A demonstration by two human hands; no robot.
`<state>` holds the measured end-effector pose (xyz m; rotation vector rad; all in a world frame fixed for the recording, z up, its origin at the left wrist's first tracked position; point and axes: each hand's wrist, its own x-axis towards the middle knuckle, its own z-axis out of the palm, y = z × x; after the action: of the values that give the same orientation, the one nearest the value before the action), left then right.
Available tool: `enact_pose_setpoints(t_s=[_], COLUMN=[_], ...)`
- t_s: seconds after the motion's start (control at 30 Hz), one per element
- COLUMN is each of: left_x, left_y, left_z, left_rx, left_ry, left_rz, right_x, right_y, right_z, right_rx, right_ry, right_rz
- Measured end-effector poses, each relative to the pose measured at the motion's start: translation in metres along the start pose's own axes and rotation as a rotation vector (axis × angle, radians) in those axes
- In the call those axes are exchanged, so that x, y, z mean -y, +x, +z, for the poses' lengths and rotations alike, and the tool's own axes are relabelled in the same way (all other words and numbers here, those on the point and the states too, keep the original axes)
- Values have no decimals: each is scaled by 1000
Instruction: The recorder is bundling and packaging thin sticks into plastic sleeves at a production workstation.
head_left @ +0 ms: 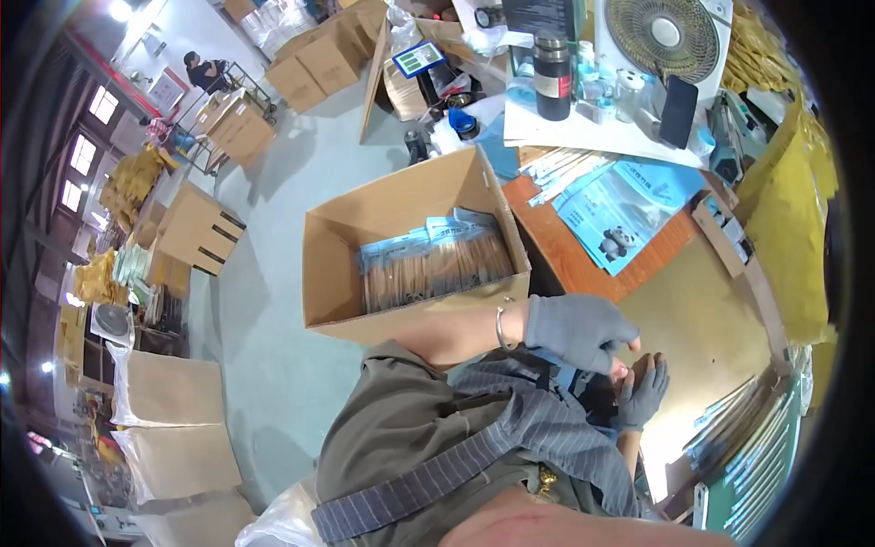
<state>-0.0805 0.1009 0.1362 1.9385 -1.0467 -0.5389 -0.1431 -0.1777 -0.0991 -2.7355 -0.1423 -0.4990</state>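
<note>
Fingers (635, 345) of the gloved left hand (576, 333) curl, those of the right hand (643, 397) extend close together; whether they pinch anything cannot be told. Beside them spreads a tan work surface (711, 314); leftward, an open cardboard carton (342, 232) holds blue-topped stick packs (437, 262). Panda-printed blue packaging (629, 219) lies past the left hand.

White fan (666, 34) near dark flask (552, 87)

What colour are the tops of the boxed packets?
Light blue; the packet tops show best in the head view.
</note>
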Motion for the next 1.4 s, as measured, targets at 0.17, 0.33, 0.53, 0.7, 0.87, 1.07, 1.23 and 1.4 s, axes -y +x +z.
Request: enact_pose_setpoints(t_s=[0.17,0.33,0.53,0.7,0.87,1.07,1.23,1.4], left_x=[18,54,152,210,227,215,204,170], left_y=[2,29,121,156,163,92,64,89], left_z=[9,31,115,160,175,168,177,167], left_rx=[-104,-155,-372,-411,-147,-135,-135,-52], left_ry=[100,107,223,465,737,701,707,702], left_rz=[-69,-104,-3,-41,59,1,-159,-170], right_x=[2,-1,-5,9,-12,-73,-56,-47], right_y=[1,-1,-1,10,-11,-18,-9,-9], right_z=[-3,-2,-2,-4,10,67,56,29], right_rx=[20,26,-17,43,-97,-359,-319,-308], right_ry=[3,-36,-31,2,-119,-387,-284,-125], right_rz=[7,14,26,18,-44,-263,-358,-336])
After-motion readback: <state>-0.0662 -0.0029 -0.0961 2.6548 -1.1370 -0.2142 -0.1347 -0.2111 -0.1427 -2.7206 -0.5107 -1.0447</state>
